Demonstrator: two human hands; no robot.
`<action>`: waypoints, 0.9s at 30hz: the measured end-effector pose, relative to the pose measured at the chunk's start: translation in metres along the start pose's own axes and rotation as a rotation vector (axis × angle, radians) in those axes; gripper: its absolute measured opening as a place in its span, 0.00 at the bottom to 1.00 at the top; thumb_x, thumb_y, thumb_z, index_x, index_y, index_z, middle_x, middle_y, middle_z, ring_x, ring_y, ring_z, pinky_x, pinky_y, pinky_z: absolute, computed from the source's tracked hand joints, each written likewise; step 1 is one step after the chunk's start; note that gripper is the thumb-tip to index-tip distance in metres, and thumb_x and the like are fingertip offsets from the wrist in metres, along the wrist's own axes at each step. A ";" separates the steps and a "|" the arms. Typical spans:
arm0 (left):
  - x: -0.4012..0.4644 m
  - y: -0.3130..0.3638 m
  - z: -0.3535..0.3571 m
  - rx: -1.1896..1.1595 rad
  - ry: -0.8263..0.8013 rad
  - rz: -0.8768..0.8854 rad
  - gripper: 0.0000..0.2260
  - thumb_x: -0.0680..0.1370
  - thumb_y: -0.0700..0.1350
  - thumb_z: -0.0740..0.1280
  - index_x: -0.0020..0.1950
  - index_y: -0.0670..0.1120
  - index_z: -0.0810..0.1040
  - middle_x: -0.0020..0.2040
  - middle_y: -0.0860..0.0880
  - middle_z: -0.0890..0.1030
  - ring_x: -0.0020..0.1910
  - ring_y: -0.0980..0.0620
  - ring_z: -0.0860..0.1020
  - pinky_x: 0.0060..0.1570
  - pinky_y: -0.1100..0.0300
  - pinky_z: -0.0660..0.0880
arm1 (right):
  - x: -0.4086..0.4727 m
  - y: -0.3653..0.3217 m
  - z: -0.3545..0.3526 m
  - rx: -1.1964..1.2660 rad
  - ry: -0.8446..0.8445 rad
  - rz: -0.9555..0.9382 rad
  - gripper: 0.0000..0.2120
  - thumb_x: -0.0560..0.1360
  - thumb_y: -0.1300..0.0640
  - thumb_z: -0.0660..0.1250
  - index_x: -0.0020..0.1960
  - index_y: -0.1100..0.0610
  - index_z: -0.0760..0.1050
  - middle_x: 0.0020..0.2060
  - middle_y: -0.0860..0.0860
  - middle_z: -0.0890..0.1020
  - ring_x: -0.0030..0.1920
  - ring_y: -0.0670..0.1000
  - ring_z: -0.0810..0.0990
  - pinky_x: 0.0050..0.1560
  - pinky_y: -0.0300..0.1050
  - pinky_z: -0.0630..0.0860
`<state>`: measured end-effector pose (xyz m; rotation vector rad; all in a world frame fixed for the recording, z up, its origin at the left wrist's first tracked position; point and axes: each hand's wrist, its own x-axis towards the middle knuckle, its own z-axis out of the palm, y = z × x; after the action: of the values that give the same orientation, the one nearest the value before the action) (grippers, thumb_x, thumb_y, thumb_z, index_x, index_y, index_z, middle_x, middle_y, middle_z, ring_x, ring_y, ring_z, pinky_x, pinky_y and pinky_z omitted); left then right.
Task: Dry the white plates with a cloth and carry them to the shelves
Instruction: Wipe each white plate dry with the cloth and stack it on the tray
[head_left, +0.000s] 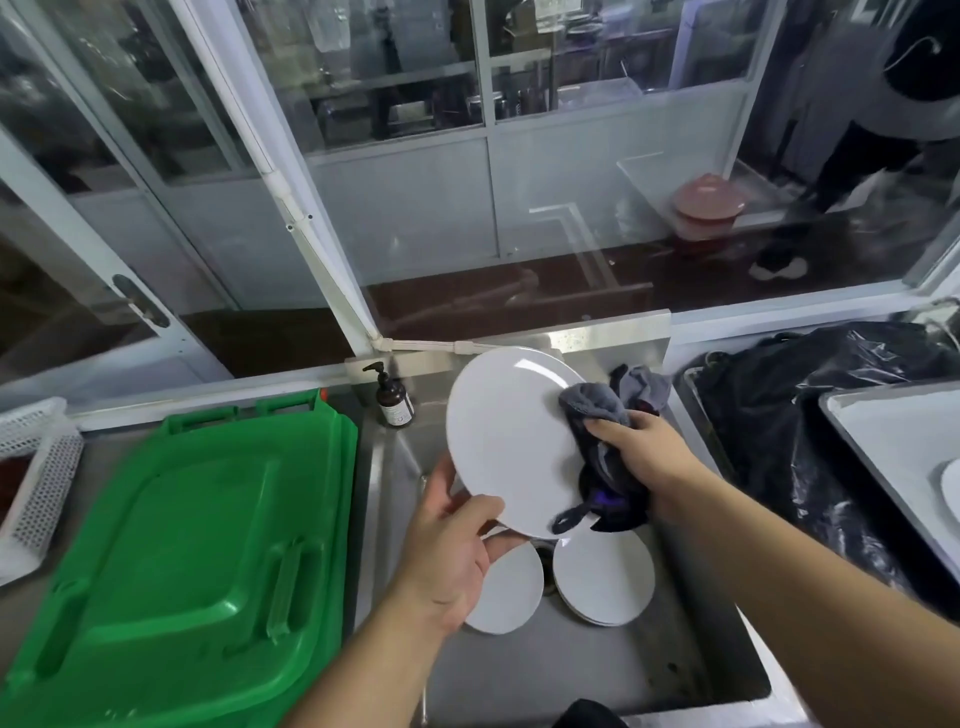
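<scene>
My left hand (457, 545) pinches the plate (511, 441) rim, right hand (639, 457) grips the cloth (597, 410) against it; a wet-rim slip risks the sink (571, 670) plates.

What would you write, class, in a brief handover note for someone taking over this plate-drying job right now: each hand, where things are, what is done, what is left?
Left hand: grips the lower rim of the raised white plate, held tilted over the sink.
Right hand: holds the grey cloth against the plate's right side.
Two more stacks of white plates lie in the sink below.
Done: drying of the held plate is under way.
Left: finish it, dry the others, carry all to the shelves, which are not in view.
</scene>
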<state>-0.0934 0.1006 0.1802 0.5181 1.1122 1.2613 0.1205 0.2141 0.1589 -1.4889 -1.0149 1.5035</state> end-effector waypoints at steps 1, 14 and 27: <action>0.002 0.000 0.000 0.014 0.004 -0.024 0.28 0.69 0.32 0.69 0.62 0.59 0.83 0.61 0.44 0.85 0.61 0.36 0.83 0.49 0.42 0.84 | -0.001 0.002 0.001 0.023 0.015 0.002 0.05 0.79 0.58 0.74 0.52 0.60 0.84 0.40 0.54 0.88 0.36 0.48 0.86 0.38 0.42 0.83; 0.025 0.021 -0.006 0.434 0.232 0.039 0.22 0.74 0.56 0.70 0.60 0.42 0.83 0.53 0.46 0.89 0.54 0.43 0.86 0.56 0.45 0.83 | -0.002 0.000 0.003 -0.187 0.068 -0.179 0.08 0.76 0.54 0.75 0.47 0.60 0.83 0.36 0.54 0.86 0.37 0.47 0.81 0.37 0.37 0.77; 0.008 -0.029 0.027 0.176 0.401 0.049 0.15 0.80 0.54 0.63 0.59 0.50 0.84 0.53 0.49 0.89 0.52 0.42 0.87 0.55 0.40 0.83 | -0.049 0.043 0.048 0.308 0.229 0.203 0.07 0.79 0.53 0.72 0.48 0.57 0.82 0.41 0.57 0.87 0.42 0.59 0.86 0.43 0.54 0.86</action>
<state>-0.0570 0.1068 0.1644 0.4340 1.5648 1.3525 0.0741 0.1513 0.1377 -1.5291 -0.4843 1.5070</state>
